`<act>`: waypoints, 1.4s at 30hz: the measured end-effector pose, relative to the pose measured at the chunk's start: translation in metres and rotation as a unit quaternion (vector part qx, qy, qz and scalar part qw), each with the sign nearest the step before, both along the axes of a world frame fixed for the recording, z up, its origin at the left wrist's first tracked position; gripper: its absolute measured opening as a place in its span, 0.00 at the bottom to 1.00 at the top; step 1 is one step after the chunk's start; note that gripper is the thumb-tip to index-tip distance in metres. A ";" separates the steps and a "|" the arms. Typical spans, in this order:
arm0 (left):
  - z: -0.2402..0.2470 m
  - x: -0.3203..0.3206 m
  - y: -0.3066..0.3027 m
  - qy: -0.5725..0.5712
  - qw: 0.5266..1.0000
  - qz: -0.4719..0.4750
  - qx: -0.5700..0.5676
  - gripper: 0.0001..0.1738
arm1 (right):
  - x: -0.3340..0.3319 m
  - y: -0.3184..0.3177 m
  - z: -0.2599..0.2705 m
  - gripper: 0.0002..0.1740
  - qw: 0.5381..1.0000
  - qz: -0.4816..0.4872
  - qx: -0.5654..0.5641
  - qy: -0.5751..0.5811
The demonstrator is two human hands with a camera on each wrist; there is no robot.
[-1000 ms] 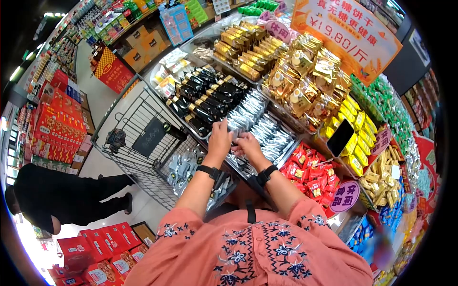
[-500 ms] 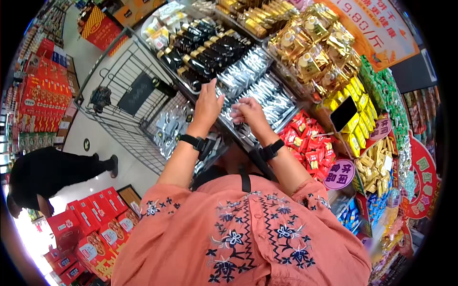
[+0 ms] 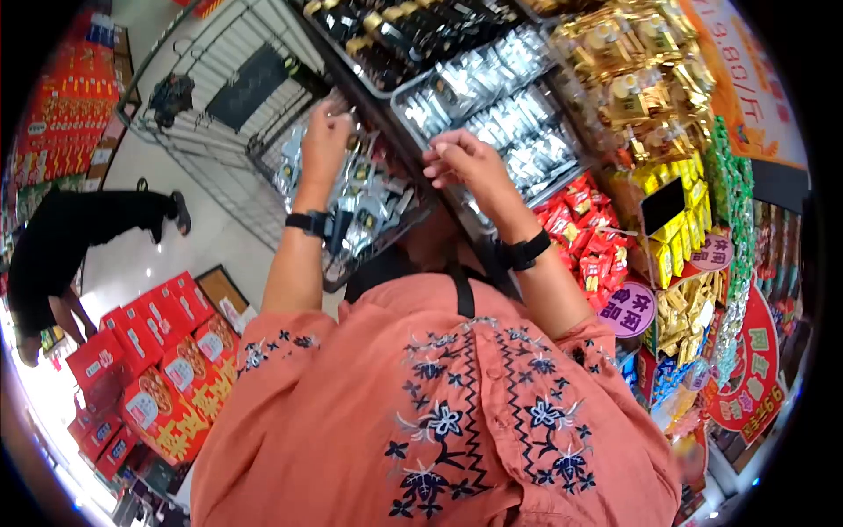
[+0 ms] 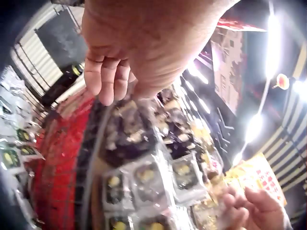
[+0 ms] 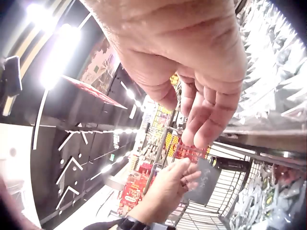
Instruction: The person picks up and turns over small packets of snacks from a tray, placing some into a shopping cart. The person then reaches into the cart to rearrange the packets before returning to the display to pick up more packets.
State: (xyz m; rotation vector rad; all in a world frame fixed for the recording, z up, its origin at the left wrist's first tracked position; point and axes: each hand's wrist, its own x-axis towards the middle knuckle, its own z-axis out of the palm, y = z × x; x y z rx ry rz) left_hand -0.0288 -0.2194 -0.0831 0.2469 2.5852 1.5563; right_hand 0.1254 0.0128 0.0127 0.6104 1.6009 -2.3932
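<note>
Shop floor: red boxes stacked off left.
Cart: loose silver bags below the left grip.
Tray: silver packets ahead and rightward of the right grip (the nearer hand).
Fingers: slack in both grips, closed on nothing visible.

Both forearms extend forward, hands apart. Left hand, at eleven o'clock in the head view; right hand, at one o'clock; fingers of each loosely bent.
</note>
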 end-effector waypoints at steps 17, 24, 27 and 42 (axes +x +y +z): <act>-0.180 0.052 -0.144 -0.233 0.948 -0.075 -0.202 0.21 | -0.005 -0.079 -0.109 0.13 0.959 0.183 0.015 -0.216; -0.188 0.062 -0.121 -0.247 0.914 -0.140 -0.289 0.23 | -0.011 -0.084 -0.094 0.11 0.944 0.194 0.026 -0.265; -0.186 0.068 -0.117 -0.279 0.915 -0.103 -0.273 0.22 | -0.011 -0.085 -0.096 0.11 0.946 0.194 0.034 -0.257; -0.126 0.105 -0.118 -0.163 0.938 -0.043 -0.302 0.14 | 0.017 -0.077 -0.094 0.12 0.966 0.169 0.023 -0.195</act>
